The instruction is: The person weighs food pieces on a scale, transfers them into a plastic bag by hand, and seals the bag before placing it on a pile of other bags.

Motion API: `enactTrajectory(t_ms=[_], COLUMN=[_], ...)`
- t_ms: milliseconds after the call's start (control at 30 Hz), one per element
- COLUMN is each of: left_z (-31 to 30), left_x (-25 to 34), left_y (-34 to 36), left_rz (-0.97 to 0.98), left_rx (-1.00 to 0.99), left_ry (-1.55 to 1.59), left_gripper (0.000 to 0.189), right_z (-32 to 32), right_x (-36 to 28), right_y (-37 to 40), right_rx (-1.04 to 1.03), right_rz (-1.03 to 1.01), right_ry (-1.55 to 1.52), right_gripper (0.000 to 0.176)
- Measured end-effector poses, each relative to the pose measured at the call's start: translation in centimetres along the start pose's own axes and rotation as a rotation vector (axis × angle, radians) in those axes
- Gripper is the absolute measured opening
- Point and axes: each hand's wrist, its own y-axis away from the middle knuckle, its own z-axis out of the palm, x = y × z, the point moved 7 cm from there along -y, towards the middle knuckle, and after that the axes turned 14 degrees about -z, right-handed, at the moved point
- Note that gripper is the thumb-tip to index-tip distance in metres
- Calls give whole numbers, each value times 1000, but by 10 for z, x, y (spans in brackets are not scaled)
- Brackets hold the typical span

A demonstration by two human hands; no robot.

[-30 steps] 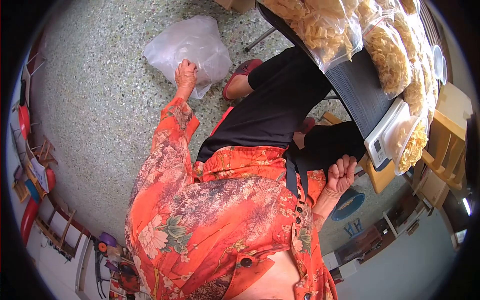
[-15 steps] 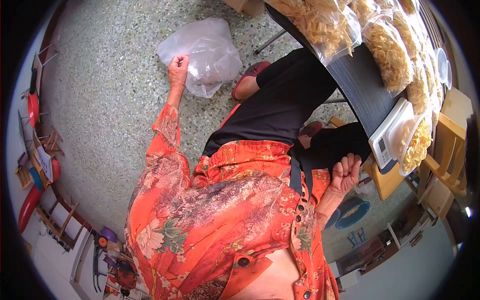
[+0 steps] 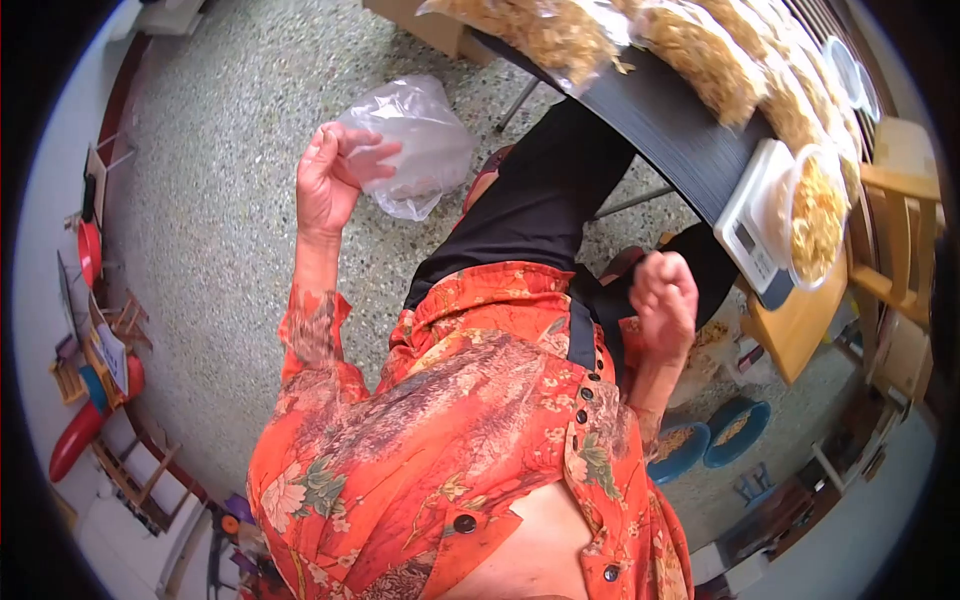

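My left hand (image 3: pixel 335 175) is raised over the floor, its fingers apart and slightly blurred. In the picture it overlaps the edge of a clear plastic bag (image 3: pixel 425 150), puffed up and resting low by my feet; nothing shows between the fingers. My right hand (image 3: pixel 667 300) hovers near my lap with its fingers curled in, blurred by motion, and I see nothing in it. To its right, a white kitchen scale (image 3: pixel 750 235) sits on the dark table edge. A clear plastic tub (image 3: pixel 818 225) of yellowish dried flakes stands on the scale.
Several filled bags of dried flakes (image 3: pixel 700 60) cover the dark table (image 3: pixel 660 120). A wooden stool (image 3: pixel 800 325) and a wooden chair (image 3: pixel 900 230) stand at the right. Blue basins (image 3: pixel 737 432) lie on the floor behind. A cardboard box (image 3: pixel 420 25) is under the table's far end.
My left hand has come away from the plastic bag and rises, its pinch opened. The bag stays behind on the floor. My right hand has lifted a little, still curled, and the view has shifted.
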Motion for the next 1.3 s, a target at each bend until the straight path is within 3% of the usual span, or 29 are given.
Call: enactTrajectory(t_ms=[33, 133, 167, 267, 333, 400, 433, 467, 533, 567, 600, 700, 733, 800, 867, 933, 967, 1000, 1067, 1100, 1133, 1200, 1300], left_z=[22, 83, 97, 150, 179, 201, 203, 206, 211, 207, 210, 214, 209, 206, 209, 216, 220, 222, 212, 213, 212, 211, 209], left_x=[-2, -24, -31, -50, -66, -72, -76, -81, -85, -85, -82, -82, -77, -81, -76, -73, -74, -78, -81, -78, -79, -71, -78], left_y=[0, -13, -16, -25, -26, -28, -32, -36, -45, -48, -48, -53, -58, -60, -58, -57, -55, -55, -61, -61, -61, -63, -55], left_rz=[8, -32, -35, -180, -238, -210, -206, -225, -250, -313, -318, -453, -453, -469, -481, -476, -420, -421, -338, -319, -320, -260, -252], left_rx=[29, -117, -150, -379, -462, -570, -562, -585, -556, -534, -543, -619, -622, -657, -607, -613, -615, -616, -448, -430, -429, -373, -329], left_ry=[-30, -7, -49, 120, 115, 133, 73, 69, 122, 107, 98, -232, -237, -654, -743, -795, -870, -871, -986, -884, -885, -614, -517], left_gripper=[23, 25, 28, 22, 22, 23, 24, 24, 28, 48, 48, 89, 89, 83, 84, 69, 47, 47, 23, 9, 9, 13, 15], right_z=[10, 33, 43, 48, 41, 35, 39, 34, 23, 22, 19, 11, 9, 8, 0, -5, -8, -10, -11, -12, -16, -23, -12], right_x=[6, 27, 26, 25, 29, 35, 32, 38, 34, 28, 20, 5, 0, -14, -20, -23, -22, -21, -19, -19, -13, 2, 12], right_y=[-6, -29, -36, -43, -41, -32, -27, -25, -15, -11, -6, 8, 11, 16, 19, 20, 20, 20, 20, 20, 21, 20, 24], right_rx=[-64, -178, -236, -215, -232, -215, -179, -171, -17, -11, 27, 97, 117, 143, 224, 251, 254, 256, 274, 293, 293, 314, 277], right_rz=[5, 24, -78, -256, -351, -251, -260, -291, -213, -230, -233, -207, -179, -207, -212, -237, -227, -213, -219, -227, -227, -319, -309], right_ry=[129, 498, 695, 578, 511, 280, 147, 64, 114, 113, 200, 382, 480, 538, 710, 714, 715, 718, 689, 658, 656, 186, -34], right_gripper=[24, 66, 73, 96, 87, 68, 41, 26, 19, 19, 17, 14, 13, 10, 10, 9, 10, 12, 12, 13, 13, 13, 11])
